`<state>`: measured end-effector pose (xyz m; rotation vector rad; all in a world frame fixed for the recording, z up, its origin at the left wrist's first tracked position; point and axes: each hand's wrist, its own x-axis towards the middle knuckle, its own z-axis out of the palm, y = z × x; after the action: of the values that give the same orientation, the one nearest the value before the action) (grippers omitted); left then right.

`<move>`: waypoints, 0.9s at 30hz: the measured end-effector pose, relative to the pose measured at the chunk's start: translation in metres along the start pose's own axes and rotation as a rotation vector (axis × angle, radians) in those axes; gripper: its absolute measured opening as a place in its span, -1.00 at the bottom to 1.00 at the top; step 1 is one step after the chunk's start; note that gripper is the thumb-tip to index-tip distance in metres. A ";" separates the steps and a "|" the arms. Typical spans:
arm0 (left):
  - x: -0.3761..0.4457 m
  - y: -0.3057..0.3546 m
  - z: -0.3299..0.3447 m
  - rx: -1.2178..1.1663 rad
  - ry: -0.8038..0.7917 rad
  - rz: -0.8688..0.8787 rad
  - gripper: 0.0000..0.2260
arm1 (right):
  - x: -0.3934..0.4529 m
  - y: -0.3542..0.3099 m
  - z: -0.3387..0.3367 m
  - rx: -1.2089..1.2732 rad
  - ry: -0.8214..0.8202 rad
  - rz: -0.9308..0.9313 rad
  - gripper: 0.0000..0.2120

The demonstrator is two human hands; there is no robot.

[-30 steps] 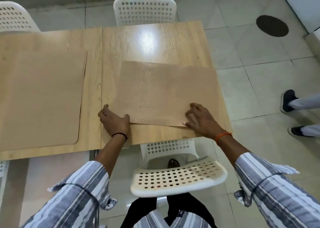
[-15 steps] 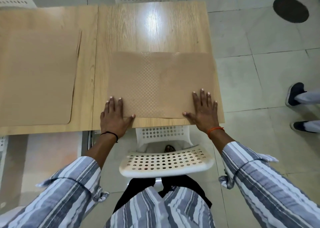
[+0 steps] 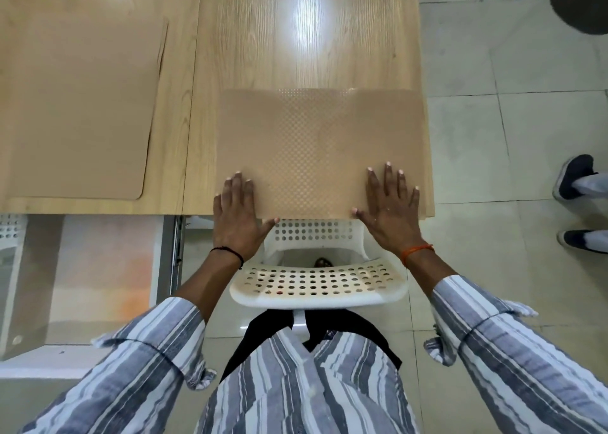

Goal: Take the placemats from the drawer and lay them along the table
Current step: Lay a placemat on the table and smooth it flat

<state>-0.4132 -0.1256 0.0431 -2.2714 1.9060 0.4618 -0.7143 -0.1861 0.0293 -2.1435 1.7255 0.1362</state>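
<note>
Both hands flat now, left hand [image 3: 237, 209] and right hand [image 3: 391, 205] pressing textured placemat [image 3: 319, 150], squared to worktop [image 3: 296, 38] near edge at centre frame. Placed; next mat.

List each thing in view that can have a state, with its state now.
Textured placemat: flat on table, near edge at the table's edge.
Smooth placemat: flat on table, untouched.
Left hand: fingers straight, pressing textured placemat.
Right hand: fingers straight, pressing it.
White chair: tucked partly under table.

A white perforated chair [image 3: 317, 285] sits near the table edge, with two dark shoes [image 3: 574, 177] on the tiled floor [image 3: 493, 137] far right.
</note>
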 end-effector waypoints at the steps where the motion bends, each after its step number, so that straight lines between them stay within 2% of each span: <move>1: 0.004 0.004 0.000 0.005 0.005 0.068 -0.15 | 0.001 -0.013 0.003 -0.017 0.004 -0.082 -0.17; 3: 0.011 0.017 -0.001 0.011 -0.053 0.195 -0.18 | 0.005 -0.037 0.010 -0.037 -0.042 -0.212 -0.19; 5: 0.018 0.028 -0.002 0.032 -0.140 0.248 -0.24 | 0.008 -0.050 0.020 -0.069 -0.083 -0.239 -0.25; 12: 0.033 0.030 -0.009 0.042 -0.187 0.252 -0.25 | 0.024 -0.045 0.017 -0.150 -0.110 -0.242 -0.23; 27: 0.034 0.032 -0.010 0.024 -0.164 0.228 -0.25 | 0.018 -0.051 0.013 -0.121 -0.113 -0.203 -0.25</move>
<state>-0.4379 -0.1662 0.0448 -1.9428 2.0805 0.6276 -0.6591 -0.1893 0.0235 -2.3349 1.4622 0.3070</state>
